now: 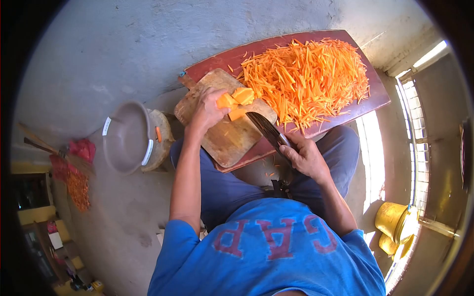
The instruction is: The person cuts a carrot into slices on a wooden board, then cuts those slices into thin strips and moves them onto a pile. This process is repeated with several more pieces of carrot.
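My left hand (207,107) is closed on a chunk of orange vegetable (225,101) over a worn wooden cutting board (229,143). Another cut chunk (243,95) touches it on the right, and a flat-sided piece (237,114) lies just below. In my right hand (307,157) is the handle of a wide, dark-bladed knife (265,127). Its blade points up and left, with the tip close to the flat-sided piece. A large heap of thin orange vegetable strips (306,79) spreads over the red tabletop (373,93) beyond the board.
A grey basin (127,138) stands at the left, beside a round block (159,130) bearing a small orange piece (158,134). Farther left are a broom (59,153) and a pile of orange scraps (78,190). Yellow buckets (390,219) stand at the right.
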The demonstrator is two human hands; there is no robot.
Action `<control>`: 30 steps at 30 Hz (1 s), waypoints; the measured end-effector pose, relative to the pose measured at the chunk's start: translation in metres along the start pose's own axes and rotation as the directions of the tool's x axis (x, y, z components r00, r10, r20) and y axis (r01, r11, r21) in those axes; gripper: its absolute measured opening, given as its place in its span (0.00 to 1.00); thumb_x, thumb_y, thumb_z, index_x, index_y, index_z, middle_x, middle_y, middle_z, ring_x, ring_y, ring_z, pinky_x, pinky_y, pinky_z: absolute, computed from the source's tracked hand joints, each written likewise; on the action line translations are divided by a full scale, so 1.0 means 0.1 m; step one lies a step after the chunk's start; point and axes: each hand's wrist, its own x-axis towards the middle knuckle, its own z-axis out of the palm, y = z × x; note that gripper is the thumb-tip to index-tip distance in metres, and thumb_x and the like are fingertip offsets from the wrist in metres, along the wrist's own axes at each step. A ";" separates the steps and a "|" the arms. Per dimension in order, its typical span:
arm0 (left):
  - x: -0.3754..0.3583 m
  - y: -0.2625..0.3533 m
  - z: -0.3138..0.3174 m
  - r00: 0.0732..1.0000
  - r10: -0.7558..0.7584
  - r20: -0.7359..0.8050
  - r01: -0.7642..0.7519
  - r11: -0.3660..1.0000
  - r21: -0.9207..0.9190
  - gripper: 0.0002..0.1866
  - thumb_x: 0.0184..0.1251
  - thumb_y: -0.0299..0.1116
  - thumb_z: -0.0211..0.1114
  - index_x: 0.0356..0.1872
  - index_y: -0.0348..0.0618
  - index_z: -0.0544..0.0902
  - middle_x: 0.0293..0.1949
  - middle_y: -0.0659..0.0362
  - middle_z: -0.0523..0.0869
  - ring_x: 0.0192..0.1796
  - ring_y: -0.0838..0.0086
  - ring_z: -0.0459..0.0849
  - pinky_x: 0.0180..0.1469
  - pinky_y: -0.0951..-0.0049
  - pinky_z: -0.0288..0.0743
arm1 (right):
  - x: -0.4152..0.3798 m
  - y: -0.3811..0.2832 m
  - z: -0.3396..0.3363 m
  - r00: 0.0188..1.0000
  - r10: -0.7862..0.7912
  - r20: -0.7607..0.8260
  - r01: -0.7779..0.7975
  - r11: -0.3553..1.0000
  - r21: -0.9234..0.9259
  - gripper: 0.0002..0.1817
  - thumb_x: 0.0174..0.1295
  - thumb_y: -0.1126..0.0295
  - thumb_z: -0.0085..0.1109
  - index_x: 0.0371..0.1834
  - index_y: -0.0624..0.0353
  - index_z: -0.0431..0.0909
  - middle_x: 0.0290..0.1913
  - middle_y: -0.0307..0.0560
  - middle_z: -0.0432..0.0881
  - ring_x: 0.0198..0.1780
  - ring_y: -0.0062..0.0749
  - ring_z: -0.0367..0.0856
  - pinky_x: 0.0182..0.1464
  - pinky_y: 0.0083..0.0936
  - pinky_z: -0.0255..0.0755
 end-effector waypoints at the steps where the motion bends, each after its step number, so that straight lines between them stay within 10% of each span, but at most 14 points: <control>1: 0.00 -0.01 0.00 1.000 -0.019 -0.011 0.019 0.999 -0.039 0.34 0.59 0.32 0.85 0.70 0.40 0.91 0.63 0.45 0.90 0.71 0.47 0.85 0.78 0.54 0.77 | -0.01 0.05 -0.01 1.000 -0.016 -0.008 0.016 1.000 0.000 0.19 0.84 0.67 0.69 0.72 0.65 0.85 0.36 0.42 0.83 0.34 0.22 0.81 0.37 0.32 0.79; 18: -0.23 0.22 -0.22 0.987 -0.034 -0.154 0.038 0.999 0.024 0.31 0.60 0.34 0.85 0.63 0.27 0.91 0.57 0.36 0.94 0.63 0.42 0.92 0.72 0.52 0.85 | 0.01 0.17 0.03 0.990 -0.140 -0.021 0.136 0.981 -0.136 0.21 0.84 0.63 0.70 0.70 0.65 0.85 0.33 0.37 0.81 0.31 0.20 0.76 0.35 0.30 0.74; 21: -0.51 0.36 -0.25 0.977 0.007 -0.212 0.007 0.998 0.066 0.28 0.61 0.33 0.84 0.61 0.28 0.92 0.54 0.38 0.95 0.60 0.43 0.92 0.69 0.51 0.85 | -0.04 0.07 0.03 0.964 -0.263 -0.036 0.249 0.941 -0.230 0.21 0.81 0.64 0.70 0.69 0.67 0.85 0.32 0.49 0.83 0.33 0.30 0.79 0.40 0.37 0.78; 24: -0.93 0.61 -0.10 0.981 -0.002 -0.196 0.028 0.991 0.127 0.28 0.61 0.34 0.85 0.61 0.30 0.92 0.55 0.42 0.94 0.59 0.44 0.91 0.68 0.51 0.84 | -0.15 -0.28 0.03 0.988 -0.150 0.039 0.155 0.956 -0.249 0.18 0.80 0.64 0.71 0.63 0.66 0.85 0.43 0.69 0.88 0.45 0.70 0.88 0.50 0.50 0.81; 30: -1.41 0.77 0.15 0.972 -0.068 -0.226 0.117 0.971 0.210 0.35 0.63 0.33 0.85 0.72 0.34 0.87 0.62 0.44 0.86 0.64 0.46 0.85 0.70 0.50 0.81 | -0.07 -0.36 0.16 0.973 -0.193 0.126 0.222 0.932 -0.288 0.17 0.81 0.64 0.70 0.64 0.64 0.86 0.43 0.70 0.89 0.47 0.70 0.90 0.49 0.54 0.81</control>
